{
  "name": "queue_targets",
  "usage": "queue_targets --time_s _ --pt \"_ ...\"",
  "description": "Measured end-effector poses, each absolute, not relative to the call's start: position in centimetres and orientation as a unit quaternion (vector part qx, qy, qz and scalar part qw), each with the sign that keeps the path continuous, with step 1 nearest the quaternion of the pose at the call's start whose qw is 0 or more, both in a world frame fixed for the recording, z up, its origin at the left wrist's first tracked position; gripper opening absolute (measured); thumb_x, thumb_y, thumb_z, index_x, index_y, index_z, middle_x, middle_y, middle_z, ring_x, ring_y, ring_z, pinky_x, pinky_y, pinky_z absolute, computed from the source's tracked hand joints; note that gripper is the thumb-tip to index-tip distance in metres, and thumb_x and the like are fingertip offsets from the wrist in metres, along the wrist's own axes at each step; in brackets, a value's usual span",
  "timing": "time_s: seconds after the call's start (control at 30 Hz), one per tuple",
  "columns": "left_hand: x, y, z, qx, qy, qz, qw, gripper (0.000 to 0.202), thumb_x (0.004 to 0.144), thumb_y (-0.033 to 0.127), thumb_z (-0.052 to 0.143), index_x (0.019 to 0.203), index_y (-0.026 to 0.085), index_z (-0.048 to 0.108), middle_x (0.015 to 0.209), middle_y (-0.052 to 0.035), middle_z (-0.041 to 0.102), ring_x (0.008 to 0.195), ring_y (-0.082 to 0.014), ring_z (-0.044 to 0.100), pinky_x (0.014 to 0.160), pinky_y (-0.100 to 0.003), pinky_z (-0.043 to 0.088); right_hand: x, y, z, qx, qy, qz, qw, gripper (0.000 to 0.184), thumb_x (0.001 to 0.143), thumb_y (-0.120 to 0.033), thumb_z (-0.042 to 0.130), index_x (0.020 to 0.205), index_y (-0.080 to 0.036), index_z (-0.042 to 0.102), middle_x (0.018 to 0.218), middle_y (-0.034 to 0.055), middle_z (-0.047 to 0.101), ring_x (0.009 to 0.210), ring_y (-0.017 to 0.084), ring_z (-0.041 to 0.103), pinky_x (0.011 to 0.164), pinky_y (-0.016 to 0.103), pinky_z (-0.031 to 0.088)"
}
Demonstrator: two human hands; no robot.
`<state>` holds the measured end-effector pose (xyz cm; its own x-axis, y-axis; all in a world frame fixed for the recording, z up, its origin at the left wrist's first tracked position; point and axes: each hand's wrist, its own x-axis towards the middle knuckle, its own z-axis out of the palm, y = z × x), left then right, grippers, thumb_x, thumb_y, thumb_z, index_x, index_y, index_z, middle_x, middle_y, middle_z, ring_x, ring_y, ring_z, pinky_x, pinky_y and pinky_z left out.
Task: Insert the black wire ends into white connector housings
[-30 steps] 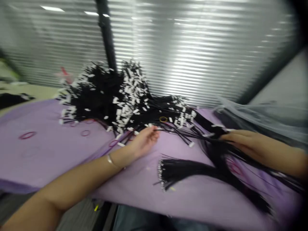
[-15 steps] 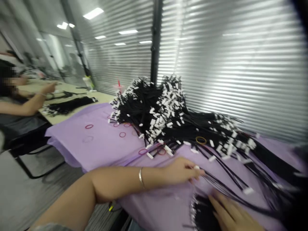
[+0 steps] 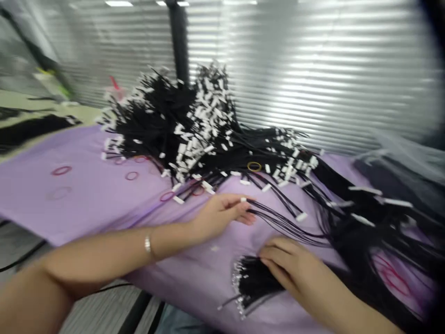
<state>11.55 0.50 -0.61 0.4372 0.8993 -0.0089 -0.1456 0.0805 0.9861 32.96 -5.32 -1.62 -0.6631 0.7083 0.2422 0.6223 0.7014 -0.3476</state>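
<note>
In the middle of the head view my left hand point(image 3: 222, 214) pinches several thin black cables point(image 3: 285, 222) near their white connector point(image 3: 243, 200), which pokes up by the thumb. From there the cables trail right into a darker heap. Lower down, my right hand point(image 3: 290, 260) has its fingers closed at the upper edge of a flat bundle of black wires point(image 3: 259, 280); the fingertips are partly hidden. Small silvery wire ends line the bundle's left side, and one wire sticks out.
A big pile of black cables with white connectors point(image 3: 205, 116) stands against the blinds. Purple sheeting point(image 3: 104, 199) covers the table, with red rubber bands point(image 3: 61, 170) and a yellow one point(image 3: 254, 166) lying about. Clear plastic point(image 3: 410, 157) lies at the right.
The view has swung right and down; the co-worker at the left is out of frame. My left hand still holds the cables. My right hand has come further into view at the wire bundle.
</note>
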Motion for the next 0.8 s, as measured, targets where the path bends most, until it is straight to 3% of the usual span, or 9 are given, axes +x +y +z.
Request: queue_targets --time_s 0.17,0.23,0.3,0.37,0.47,0.67,0.8 --pt "11.6 -0.8 -0.1 0.647 0.344 0.346 0.586 0.020 0.083 0.026 0.068 0.100 0.017 0.074 0.102 -0.0069 0.070 0.099 -0.0207 0.062 0.094 -0.032 0.044 33.2 -5.1 -1.4 -0.354 -0.866 0.259 0.239 0.015 0.092 -0.016 0.049 0.092 -0.017 0.065 0.094 0.0060 0.064 0.087 0.014 0.060 0.080 0.028 0.051" --pt "11.7 -0.9 -0.1 0.729 0.342 0.326 0.496 0.018 0.085 0.023 0.065 0.100 0.019 0.074 0.098 -0.0057 0.070 0.094 -0.0195 0.062 0.089 -0.029 0.046 33.4 -5.1 -1.3 -0.353 -0.845 0.299 0.268 0.013 0.092 -0.018 0.051 0.092 -0.017 0.064 0.092 0.0047 0.066 0.085 0.012 0.061 0.078 0.024 0.049" --pt "11.9 -1.0 -0.1 0.752 0.354 0.308 0.463 0.018 0.085 0.024 0.064 0.098 0.019 0.075 0.087 -0.0040 0.069 0.080 -0.0169 0.063 0.075 -0.025 0.049 33.5 -5.0 -1.1 -0.352 -0.835 0.317 0.281 0.012 0.093 -0.020 0.053 0.093 -0.018 0.065 0.086 0.0020 0.068 0.079 0.010 0.061 0.074 0.021 0.048" --pt "12.1 -1.2 -0.3 0.702 0.385 0.298 0.519 0.017 0.083 0.023 0.065 0.096 0.019 0.075 0.075 -0.0013 0.068 0.065 -0.0139 0.061 0.062 -0.022 0.049 33.5 -5.1 -0.7 -0.349 -0.833 0.318 0.288 0.011 0.092 -0.022 0.056 0.091 -0.018 0.066 0.082 0.0000 0.067 0.075 0.008 0.060 0.070 0.020 0.047" --pt "12.2 -1.7 -0.6 0.638 0.405 0.277 0.594 0.018 0.081 0.024 0.065 0.095 0.018 0.074 0.069 0.0003 0.069 0.059 -0.0127 0.061 0.059 -0.021 0.051 33.3 -5.4 0.0 -0.362 -0.824 0.320 0.295 0.010 0.091 -0.020 0.057 0.088 -0.018 0.066 0.084 -0.0009 0.068 0.079 0.007 0.060 0.074 0.019 0.046" --pt "12.4 -2.2 -0.7 0.663 0.395 0.268 0.576 0.020 0.086 0.021 0.060 0.101 0.018 0.073 0.095 -0.0037 0.072 0.087 -0.0180 0.067 0.079 -0.025 0.053 33.2 -5.9 1.0 -0.441 -0.777 0.349 0.283 0.002 0.085 -0.021 0.063 0.084 -0.021 0.064 0.080 -0.0043 0.066 0.074 0.008 0.059 0.067 0.022 0.045" --pt "12.7 -1.9 -0.9 0.613 0.397 0.283 0.621 0.020 0.084 0.017 0.063 0.101 0.019 0.071 0.092 -0.0019 0.074 0.084 -0.0154 0.069 0.077 -0.023 0.054 33.4 -5.1 0.9 -0.412 -0.767 0.389 0.300 0.005 0.086 -0.020 0.063 0.086 -0.021 0.068 0.083 -0.0026 0.070 0.076 0.009 0.064 0.070 0.022 0.048"
